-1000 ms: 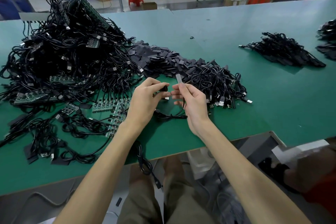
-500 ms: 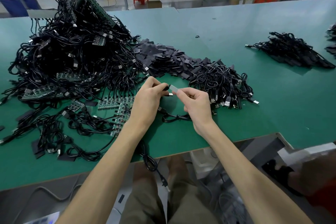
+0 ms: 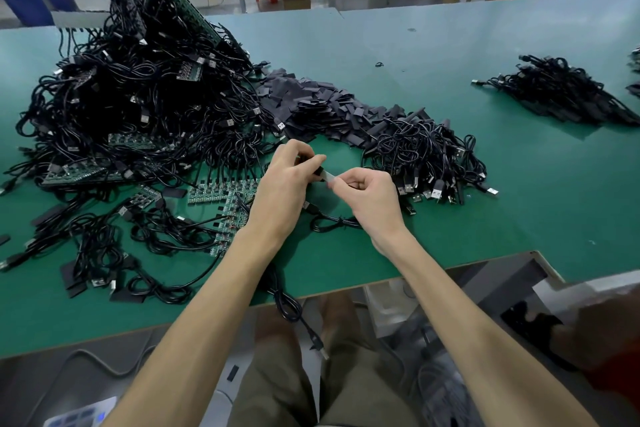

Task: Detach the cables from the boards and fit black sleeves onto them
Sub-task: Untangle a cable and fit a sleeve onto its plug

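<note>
The cable you are working loops slack on the table just under your wrists. It is light and limp, so it will sag and twist. Take it at the stiff end, not the cord.

Your left hand pinches that black end between thumb and fingertips. Your right hand, fingers curled, pinches a thin grey piece. It may be a sleeve catching glare, but it is too small here to tell. It looks flimsy, so hold it by its edges.

A second ago it stood upright, apart from your left fingertips; now it lies level and meets the cable end.

Beyond lie boards, sleeves and the pile.
</note>
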`<state>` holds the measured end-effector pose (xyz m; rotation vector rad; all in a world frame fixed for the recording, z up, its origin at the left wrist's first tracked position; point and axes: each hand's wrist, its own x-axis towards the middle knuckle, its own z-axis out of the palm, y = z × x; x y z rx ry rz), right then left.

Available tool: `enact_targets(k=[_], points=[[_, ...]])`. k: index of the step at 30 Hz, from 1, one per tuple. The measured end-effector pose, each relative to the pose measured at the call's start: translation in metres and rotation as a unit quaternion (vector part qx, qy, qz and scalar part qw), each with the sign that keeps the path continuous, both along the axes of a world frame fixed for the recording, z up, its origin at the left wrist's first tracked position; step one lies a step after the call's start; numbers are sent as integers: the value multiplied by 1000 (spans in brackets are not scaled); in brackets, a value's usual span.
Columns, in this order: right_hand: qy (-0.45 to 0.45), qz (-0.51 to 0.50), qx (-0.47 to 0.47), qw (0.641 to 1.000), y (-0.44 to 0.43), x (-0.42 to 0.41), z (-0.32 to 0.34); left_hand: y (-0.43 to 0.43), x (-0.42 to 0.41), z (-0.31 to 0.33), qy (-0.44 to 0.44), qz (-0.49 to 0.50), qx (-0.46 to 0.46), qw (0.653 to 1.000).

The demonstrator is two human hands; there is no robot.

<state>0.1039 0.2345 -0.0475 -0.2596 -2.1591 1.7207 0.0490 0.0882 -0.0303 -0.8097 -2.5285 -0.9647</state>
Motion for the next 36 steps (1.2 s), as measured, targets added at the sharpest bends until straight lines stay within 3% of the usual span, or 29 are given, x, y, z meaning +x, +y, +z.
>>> enact_targets(k=[11,18,25,31,36], points=[[10,7,-31,999,3,0,-3,-2,7,-1,74,-49,-30,996],[6,-5,-133,991,4,0,-1,-1,8,1,84,-54,-16,995],[-6,24,-130,991,6,1,-1,-2,9,1,97,-72,-42,992],[-17,32,-79,996,4,1,0,-3,12,2,37,-76,3,996],[-15,4,-71,997,4,1,0,-3,9,-2,45,-68,8,997]])
